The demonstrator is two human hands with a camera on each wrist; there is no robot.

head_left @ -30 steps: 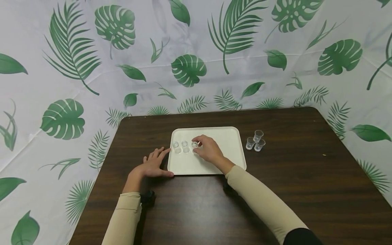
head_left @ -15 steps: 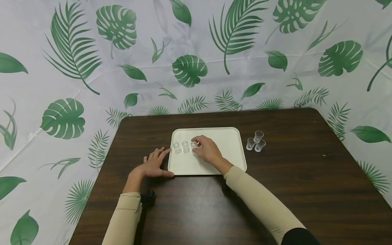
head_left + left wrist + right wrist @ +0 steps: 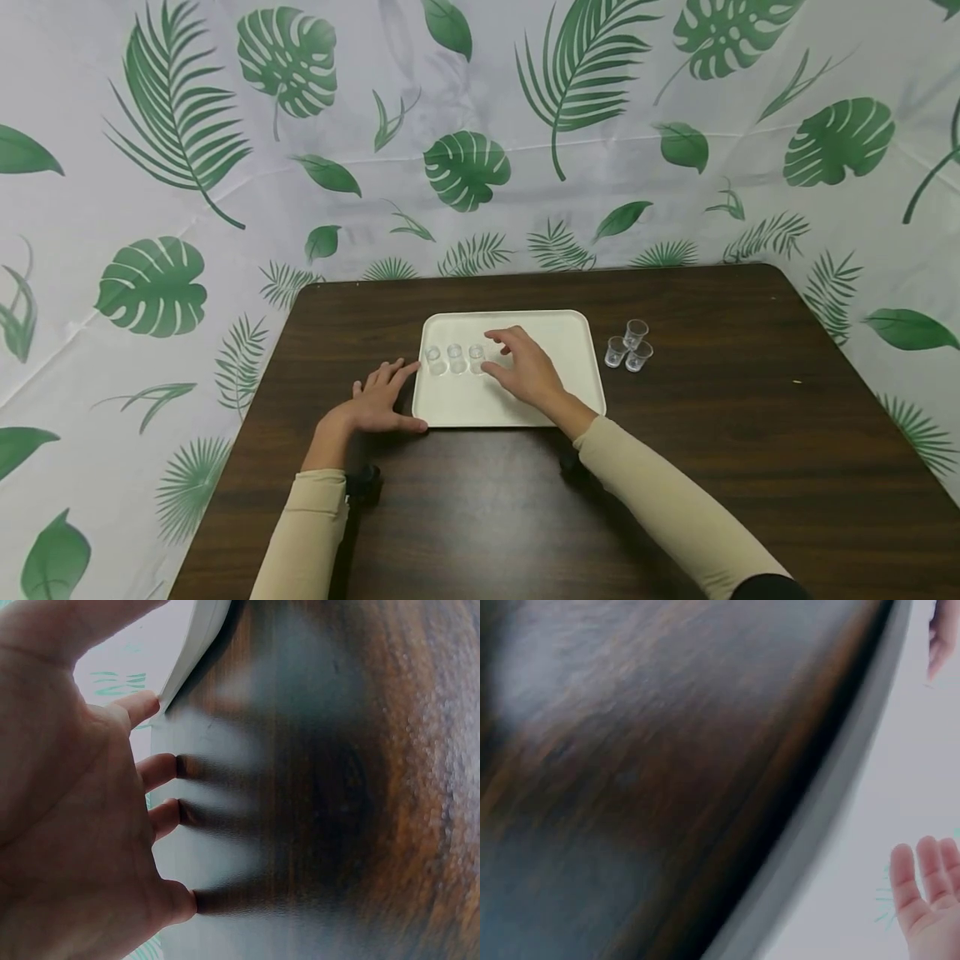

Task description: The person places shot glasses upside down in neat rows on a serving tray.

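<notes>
Three small clear cups stand in a row on the white tray (image 3: pixel 465 404): a left cup (image 3: pixel 435 360), a middle cup (image 3: pixel 457 358) and a right cup (image 3: pixel 477 358). They seem to stand with their narrower ends up. My right hand (image 3: pixel 531 371) hovers over the tray just right of the right cup, thumb and fingers apart and holding nothing. My left hand (image 3: pixel 375 407) is spread at the tray's left side, index fingertip and thumb at its edge. In the left wrist view, fingertips of the left hand (image 3: pixel 82 795) rest on the dark table.
Right of the tray, three more clear cups (image 3: pixel 628 344) stand clustered on the dark wooden table (image 3: pixel 712 400), wide rims up. A white cloth with green leaf prints (image 3: pixel 525 167) hangs behind and beside the table. A tiny pale speck (image 3: pixel 797 382) lies at the right.
My right hand has let go of the right cup and drawn back to the right, its fingers spreading. The cup stays in the row. The left hand has not moved.
</notes>
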